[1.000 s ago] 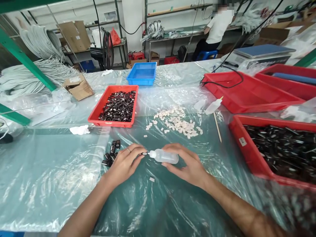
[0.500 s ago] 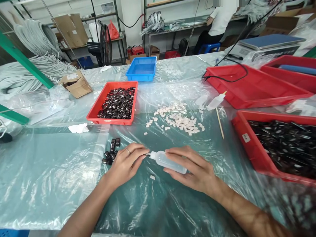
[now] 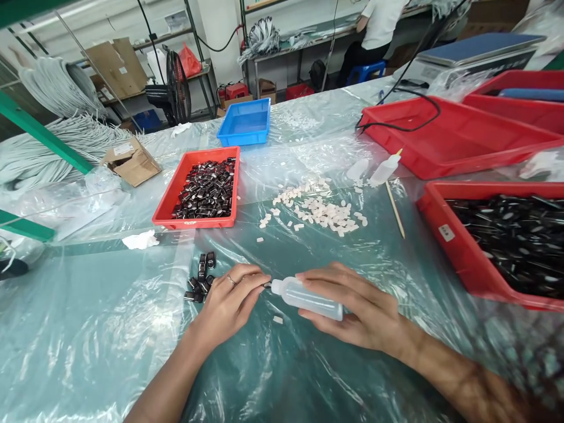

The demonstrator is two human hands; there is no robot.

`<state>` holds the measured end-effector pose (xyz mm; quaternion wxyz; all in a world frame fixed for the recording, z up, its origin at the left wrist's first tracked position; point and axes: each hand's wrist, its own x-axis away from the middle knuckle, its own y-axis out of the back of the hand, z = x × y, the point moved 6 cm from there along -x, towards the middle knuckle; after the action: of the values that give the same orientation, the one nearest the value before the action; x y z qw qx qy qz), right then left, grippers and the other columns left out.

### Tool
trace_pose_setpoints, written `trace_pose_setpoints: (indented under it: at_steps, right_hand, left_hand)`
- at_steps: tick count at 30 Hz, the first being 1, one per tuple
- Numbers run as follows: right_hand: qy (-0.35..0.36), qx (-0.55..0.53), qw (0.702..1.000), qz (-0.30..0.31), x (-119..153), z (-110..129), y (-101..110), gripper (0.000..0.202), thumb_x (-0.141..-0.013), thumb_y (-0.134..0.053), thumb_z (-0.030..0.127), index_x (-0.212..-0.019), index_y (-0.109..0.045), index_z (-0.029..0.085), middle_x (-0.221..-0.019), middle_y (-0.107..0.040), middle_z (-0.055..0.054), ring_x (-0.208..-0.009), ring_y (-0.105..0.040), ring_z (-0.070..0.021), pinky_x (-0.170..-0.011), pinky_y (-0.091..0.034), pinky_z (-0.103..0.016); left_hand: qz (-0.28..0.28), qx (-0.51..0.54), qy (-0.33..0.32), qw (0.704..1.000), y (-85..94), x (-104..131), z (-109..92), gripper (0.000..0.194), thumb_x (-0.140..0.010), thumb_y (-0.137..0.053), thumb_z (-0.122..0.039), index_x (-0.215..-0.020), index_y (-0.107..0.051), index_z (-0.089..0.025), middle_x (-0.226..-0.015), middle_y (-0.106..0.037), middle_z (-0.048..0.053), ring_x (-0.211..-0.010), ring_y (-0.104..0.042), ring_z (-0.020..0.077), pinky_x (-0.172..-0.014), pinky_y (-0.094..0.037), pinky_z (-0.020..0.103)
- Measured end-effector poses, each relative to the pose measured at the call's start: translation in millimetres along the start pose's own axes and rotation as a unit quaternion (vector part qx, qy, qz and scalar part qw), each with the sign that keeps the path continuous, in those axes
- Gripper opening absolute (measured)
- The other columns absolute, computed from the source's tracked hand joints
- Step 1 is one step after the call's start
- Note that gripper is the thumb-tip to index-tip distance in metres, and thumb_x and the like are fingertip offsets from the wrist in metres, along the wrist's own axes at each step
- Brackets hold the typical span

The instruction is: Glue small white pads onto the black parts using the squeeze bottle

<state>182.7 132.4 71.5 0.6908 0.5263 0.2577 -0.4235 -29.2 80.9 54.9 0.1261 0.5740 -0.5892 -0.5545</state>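
bottle: translucent white | trays: red | small tray: blue | sheet: clear-green

The small dark part pinched at the left hand's fingers was mostly hidden, and the right-hand red tray was cut off by the edge.

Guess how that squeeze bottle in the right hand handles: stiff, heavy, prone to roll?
The bottle looks like thin translucent plastic, so probably soft and light. It is round and lies on its side in the right hand, so it would likely roll if released. The plastic sheet under it looks slick, so it may slide.
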Motion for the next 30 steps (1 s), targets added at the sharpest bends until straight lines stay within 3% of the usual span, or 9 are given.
trace_pose_setpoints:
  at_steps: [12,14,16,18,21,23,25,30]
  right_hand:
    - [0.022,0.004,1.0,0.01,0.1,4.0,-0.5,0.048,-0.099,-0.072,0.015,-0.146,-0.061,0.016,-0.105,-0.086,-0.016,-0.089,-0.085,-0.0267,-0.072,-0.072,-0.041]
    - [0.002,-0.027,1.0,0.0,0.5,1.3,0.2,0.049,-0.097,-0.075,0.015,-0.145,-0.062,0.019,-0.107,-0.086,-0.015,-0.09,-0.084,-0.027,-0.073,-0.071,-0.041]
    - [-0.074,-0.098,0.992,-0.021,2.3,-10.2,0.7,0.046,-0.094,-0.08,0.019,-0.138,-0.066,0.026,-0.11,-0.085,-0.011,-0.094,-0.084,-0.0266,-0.074,-0.071,-0.04]
    - [-0.197,-0.201,0.959,-0.043,9.0,-29.9,-2.7,0.036,-0.093,-0.082,0.025,-0.127,-0.071,0.031,-0.113,-0.085,-0.008,-0.099,-0.084,-0.0256,-0.077,-0.071,-0.036]
    - [-0.345,-0.342,0.87,-0.08,24.7,-56.5,-14.3,0.025,-0.094,-0.083,0.038,-0.117,-0.075,0.031,-0.111,-0.085,-0.005,-0.097,-0.083,-0.023,-0.074,-0.069,-0.031]
    - [-0.389,-0.397,0.824,-0.105,32.1,-67.3,-21.3,0.026,-0.092,-0.084,0.046,-0.112,-0.078,0.03,-0.107,-0.084,-0.005,-0.087,-0.08,-0.0209,-0.065,-0.066,-0.028]
    - [-0.414,-0.424,0.797,-0.114,35.9,-73.3,-27.5,0.027,-0.091,-0.084,0.049,-0.108,-0.079,0.029,-0.103,-0.082,-0.005,-0.078,-0.074,-0.0187,-0.058,-0.062,-0.027]
    - [-0.431,-0.45,0.777,-0.093,36.2,-74.5,-37.6,0.029,-0.092,-0.084,0.05,-0.107,-0.08,0.026,-0.096,-0.08,-0.004,-0.067,-0.066,-0.015,-0.056,-0.058,-0.027]
  left_hand:
    - [0.021,0.002,0.012,1.0,1.0,-1.8,-2.3,0.021,-0.111,-0.056,-0.015,-0.125,-0.065,-0.027,-0.114,-0.077,0.005,-0.099,-0.08,0.0188,-0.076,-0.065,0.03]
    - [0.022,0.008,0.014,1.0,0.5,-1.3,-2.1,0.021,-0.111,-0.056,-0.015,-0.126,-0.064,-0.028,-0.113,-0.078,0.005,-0.098,-0.08,0.0189,-0.076,-0.065,0.03]
    - [0.02,0.02,0.019,0.999,0.0,0.3,-0.5,0.022,-0.109,-0.057,-0.014,-0.125,-0.063,-0.028,-0.113,-0.079,0.006,-0.1,-0.081,0.0197,-0.075,-0.066,0.03]
    - [0.021,0.038,0.033,0.999,-0.8,2.5,2.4,0.024,-0.107,-0.057,-0.012,-0.124,-0.062,-0.027,-0.118,-0.081,0.007,-0.101,-0.082,0.0203,-0.073,-0.066,0.029]
    - [0.029,0.076,0.042,0.996,-2.1,3.4,3.9,0.024,-0.105,-0.059,-0.01,-0.122,-0.062,-0.027,-0.126,-0.084,0.009,-0.088,-0.083,0.0176,-0.068,-0.065,0.028]
    - [0.019,0.105,0.035,0.994,-1.5,1.0,2.8,0.023,-0.105,-0.062,-0.011,-0.123,-0.064,-0.026,-0.124,-0.086,0.008,-0.079,-0.081,0.0151,-0.064,-0.064,0.026]
    - [-0.003,0.132,0.023,0.991,-0.4,-2.9,2.0,0.021,-0.106,-0.066,-0.013,-0.122,-0.067,-0.025,-0.117,-0.088,0.007,-0.081,-0.081,0.0151,-0.064,-0.064,0.025]
    - [-0.047,0.144,0.028,0.988,-2.5,-7.2,8.3,0.02,-0.104,-0.075,-0.026,-0.123,-0.076,-0.022,-0.1,-0.085,0.005,-0.072,-0.073,0.0124,-0.068,-0.065,0.027]
